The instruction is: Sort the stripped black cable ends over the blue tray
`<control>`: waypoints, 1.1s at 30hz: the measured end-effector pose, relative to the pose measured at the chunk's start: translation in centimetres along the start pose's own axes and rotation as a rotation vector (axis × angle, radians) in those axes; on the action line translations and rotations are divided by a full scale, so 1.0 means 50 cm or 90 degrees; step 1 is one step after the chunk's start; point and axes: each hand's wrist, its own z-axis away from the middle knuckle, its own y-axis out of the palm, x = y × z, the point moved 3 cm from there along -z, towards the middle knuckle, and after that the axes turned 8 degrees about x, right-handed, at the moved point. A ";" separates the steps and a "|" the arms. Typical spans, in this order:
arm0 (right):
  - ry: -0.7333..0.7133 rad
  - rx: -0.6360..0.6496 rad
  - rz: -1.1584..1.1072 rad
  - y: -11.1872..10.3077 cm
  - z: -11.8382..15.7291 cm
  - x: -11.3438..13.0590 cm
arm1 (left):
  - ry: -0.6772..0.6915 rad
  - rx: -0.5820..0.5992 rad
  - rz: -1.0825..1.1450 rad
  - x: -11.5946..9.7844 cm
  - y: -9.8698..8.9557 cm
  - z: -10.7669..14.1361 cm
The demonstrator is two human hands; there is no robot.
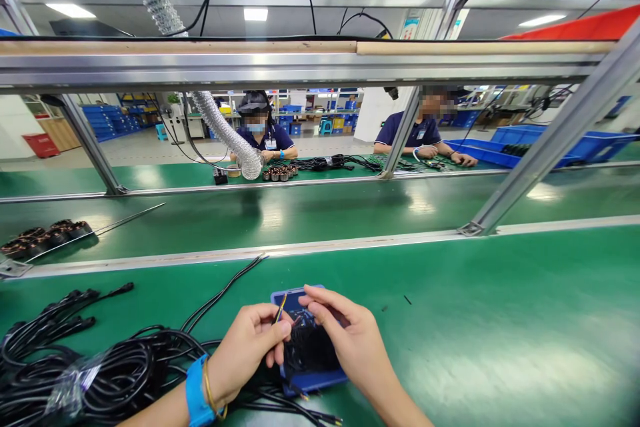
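My left hand (257, 340), with a blue band and a gold bracelet at its wrist, pinches the end of a black cable (279, 315) whose thin wires, one yellowish, point upward. Just right of it is my right hand (345, 327), thumb and fingers brought near each other over the tray; what they hold, if anything, is too small to name. Below both hands lies a blue tray (320, 381) with small black pieces (313, 349) inside. Bundled black cables (120, 367), partly wrapped in clear plastic, lie to the left, and more cable ends pass beneath the left wrist.
Dark copper-wound rings (50, 237) sit beyond the metal rail at the left. A slanted metal post (530, 160) stands at the right. Across the bench, two people work near a flexible silver duct (220, 127), cables and blue bins (585, 143).
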 end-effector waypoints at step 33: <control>-0.226 0.122 0.256 0.015 0.006 0.042 | 0.020 -0.006 0.044 -0.002 -0.002 -0.002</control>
